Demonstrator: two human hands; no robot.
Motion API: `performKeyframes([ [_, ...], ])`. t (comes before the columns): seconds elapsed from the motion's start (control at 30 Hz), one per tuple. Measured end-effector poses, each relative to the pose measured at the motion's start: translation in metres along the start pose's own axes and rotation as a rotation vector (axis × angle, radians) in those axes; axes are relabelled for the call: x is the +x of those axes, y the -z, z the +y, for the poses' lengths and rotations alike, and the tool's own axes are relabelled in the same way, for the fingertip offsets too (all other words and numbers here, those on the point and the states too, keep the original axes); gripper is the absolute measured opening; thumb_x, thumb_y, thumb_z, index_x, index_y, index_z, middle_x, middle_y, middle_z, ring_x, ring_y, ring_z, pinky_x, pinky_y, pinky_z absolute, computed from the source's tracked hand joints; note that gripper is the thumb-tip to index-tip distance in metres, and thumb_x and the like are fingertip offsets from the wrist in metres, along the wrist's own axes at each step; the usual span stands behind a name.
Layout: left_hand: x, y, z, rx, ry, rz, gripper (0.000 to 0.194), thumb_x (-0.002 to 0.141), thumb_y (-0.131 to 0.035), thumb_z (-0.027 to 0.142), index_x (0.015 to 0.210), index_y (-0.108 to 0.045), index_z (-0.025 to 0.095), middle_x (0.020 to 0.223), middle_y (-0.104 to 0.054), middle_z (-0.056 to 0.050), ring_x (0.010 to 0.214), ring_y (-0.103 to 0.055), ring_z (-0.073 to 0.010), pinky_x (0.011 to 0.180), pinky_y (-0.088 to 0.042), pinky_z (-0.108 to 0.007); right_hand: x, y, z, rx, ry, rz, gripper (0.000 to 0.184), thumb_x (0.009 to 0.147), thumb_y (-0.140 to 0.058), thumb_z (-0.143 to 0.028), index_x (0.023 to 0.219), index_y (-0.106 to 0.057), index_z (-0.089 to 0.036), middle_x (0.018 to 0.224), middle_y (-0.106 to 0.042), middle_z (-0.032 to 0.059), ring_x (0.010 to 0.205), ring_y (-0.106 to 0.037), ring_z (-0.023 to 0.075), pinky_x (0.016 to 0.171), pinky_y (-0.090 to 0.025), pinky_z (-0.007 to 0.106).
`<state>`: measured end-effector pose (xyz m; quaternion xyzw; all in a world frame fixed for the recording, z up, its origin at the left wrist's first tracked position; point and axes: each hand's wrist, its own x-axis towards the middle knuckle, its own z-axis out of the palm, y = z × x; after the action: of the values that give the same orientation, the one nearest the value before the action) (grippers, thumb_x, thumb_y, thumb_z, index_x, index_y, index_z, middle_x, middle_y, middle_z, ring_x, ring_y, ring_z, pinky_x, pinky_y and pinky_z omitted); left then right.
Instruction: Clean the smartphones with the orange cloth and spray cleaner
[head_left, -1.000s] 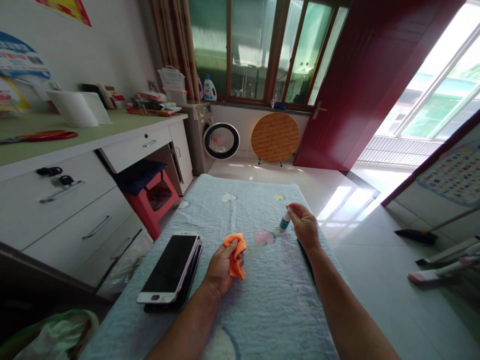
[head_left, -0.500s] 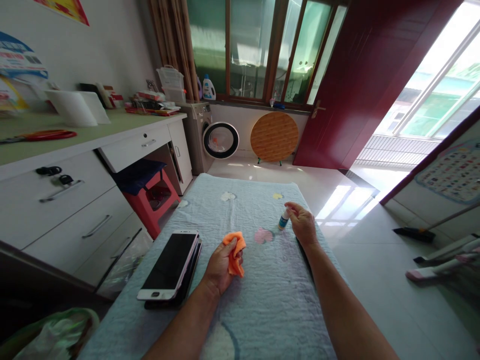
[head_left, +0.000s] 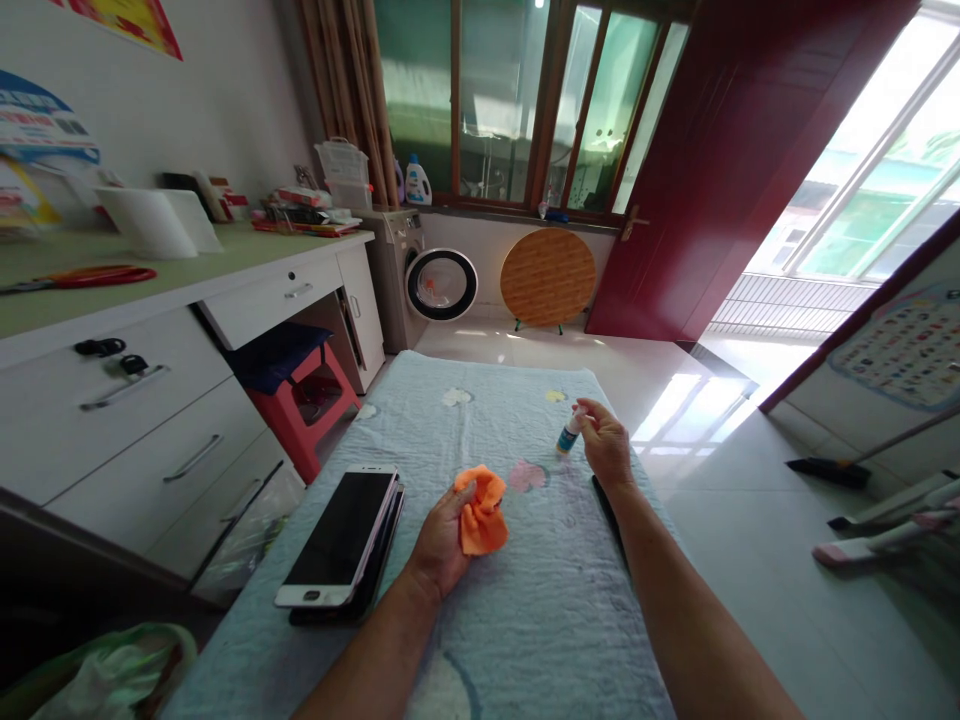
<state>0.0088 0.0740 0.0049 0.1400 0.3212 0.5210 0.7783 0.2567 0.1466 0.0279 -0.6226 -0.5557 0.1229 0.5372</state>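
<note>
My left hand is closed on a crumpled orange cloth, held above the middle of the light-blue quilted cover. At the right side of the cover, my right hand pinches the top of a small spray bottle with a blue label; the bottle leans a little. Left of my left hand lies a white-framed smartphone, screen up and dark, stacked on darker phones. A dark flat object is partly hidden under my right forearm.
A white desk with drawers runs along the left, with a red stool tucked beside it. A washing machine has its door open. A round wooden tabletop leans at the back. A bag-lined bin stands front left.
The orange cloth has spread and hangs further right in my left hand. My right hand has shifted slightly, and the bottle it holds tilts more.
</note>
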Motion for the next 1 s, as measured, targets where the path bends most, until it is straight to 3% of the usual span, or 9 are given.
performKeyframes([
  [0.13,-0.003,-0.005,0.003,-0.084,0.105,-0.036,0.026,0.088,-0.059,0.03,0.106,-0.064,0.012,0.095,-0.071,-0.011,0.077,-0.069,-0.0195,0.074,-0.057,-0.035,-0.001,-0.003,0.004,0.005,-0.009,-0.012,0.032,0.084,-0.052,-0.036,0.111,-0.065,-0.023,0.105,-0.073,0.0057,0.093,-0.068,0.0212,0.088,-0.051,0.037],
  [0.2,-0.003,-0.005,0.002,-0.084,0.134,-0.024,0.027,0.09,-0.055,0.031,0.107,-0.064,0.012,0.096,-0.071,-0.012,0.079,-0.07,-0.0214,0.076,-0.057,-0.038,-0.004,-0.002,0.0,0.009,0.012,-0.007,0.042,0.081,-0.057,-0.034,0.121,-0.06,-0.024,0.114,-0.07,0.0068,0.102,-0.066,0.023,0.09,-0.05,0.039],
  [0.3,-0.002,-0.003,0.0,-0.049,0.079,0.008,0.022,0.088,-0.056,0.023,0.106,-0.063,0.013,0.095,-0.071,-0.01,0.08,-0.07,-0.0215,0.076,-0.057,-0.038,-0.018,0.002,-0.016,0.032,0.078,0.076,0.064,0.077,-0.063,-0.033,0.137,-0.046,-0.024,0.13,-0.059,0.0111,0.117,-0.057,0.0271,0.091,-0.05,0.042],
  [0.37,-0.001,-0.001,-0.003,-0.02,0.019,-0.007,0.022,0.085,-0.058,0.018,0.106,-0.063,0.015,0.094,-0.071,-0.008,0.08,-0.07,-0.0205,0.075,-0.057,-0.036,-0.036,0.0,-0.03,0.082,0.056,0.109,0.058,0.08,-0.062,-0.034,0.134,-0.048,-0.023,0.122,-0.062,0.0124,0.11,-0.06,0.0264,0.087,-0.051,0.042],
  [0.4,0.0,-0.001,-0.004,-0.005,0.004,-0.033,0.023,0.084,-0.06,0.016,0.106,-0.062,0.016,0.094,-0.071,-0.008,0.08,-0.07,-0.0201,0.075,-0.056,-0.035,-0.048,-0.002,-0.037,0.123,0.012,0.073,0.047,0.082,-0.061,-0.035,0.127,-0.054,-0.023,0.112,-0.066,0.0111,0.101,-0.063,0.0253,0.084,-0.051,0.041],
  [0.47,-0.001,-0.002,-0.005,0.018,-0.007,-0.106,0.027,0.081,-0.064,0.016,0.107,-0.062,0.016,0.096,-0.071,-0.008,0.08,-0.069,-0.0196,0.076,-0.056,-0.034,-0.075,-0.011,-0.047,0.227,-0.105,-0.14,0.032,0.081,-0.063,-0.038,0.108,-0.063,-0.022,0.098,-0.069,0.0088,0.092,-0.065,0.0246,0.083,-0.051,0.041],
  [0.6,-0.006,-0.008,-0.006,0.09,-0.07,-0.204,0.039,0.073,-0.074,0.017,0.11,-0.062,0.019,0.098,-0.07,-0.006,0.08,-0.067,-0.0167,0.073,-0.053,-0.027,-0.115,-0.032,-0.056,0.538,-0.317,-0.426,0.04,0.075,-0.072,-0.04,0.111,-0.061,-0.025,0.101,-0.069,0.0059,0.097,-0.064,0.024,0.081,-0.051,0.037],
  [0.83,-0.011,-0.016,-0.01,0.441,-0.268,-0.127,0.016,0.071,-0.076,0.017,0.084,-0.068,0.014,0.08,-0.067,-0.004,0.072,-0.061,-0.0147,0.066,-0.047,-0.021,-0.119,-0.028,-0.054,0.873,-0.473,-0.606,0.023,0.075,-0.074,-0.037,0.087,-0.07,-0.018,0.079,-0.067,0.0019,0.069,-0.06,0.0155,0.064,-0.048,0.026],
  [1.0,-0.031,-0.023,0.01,0.602,-0.445,0.021,0.028,0.07,-0.075,0.011,0.095,-0.068,0.019,0.079,-0.064,-0.001,0.071,-0.056,-0.0151,0.069,-0.043,-0.022,-0.115,-0.02,-0.044,0.994,-0.639,-0.496,0.029,0.071,-0.074,-0.037,0.095,-0.07,-0.022,0.077,-0.068,0.0016,0.064,-0.061,0.0168,0.06,-0.049,0.028],
])
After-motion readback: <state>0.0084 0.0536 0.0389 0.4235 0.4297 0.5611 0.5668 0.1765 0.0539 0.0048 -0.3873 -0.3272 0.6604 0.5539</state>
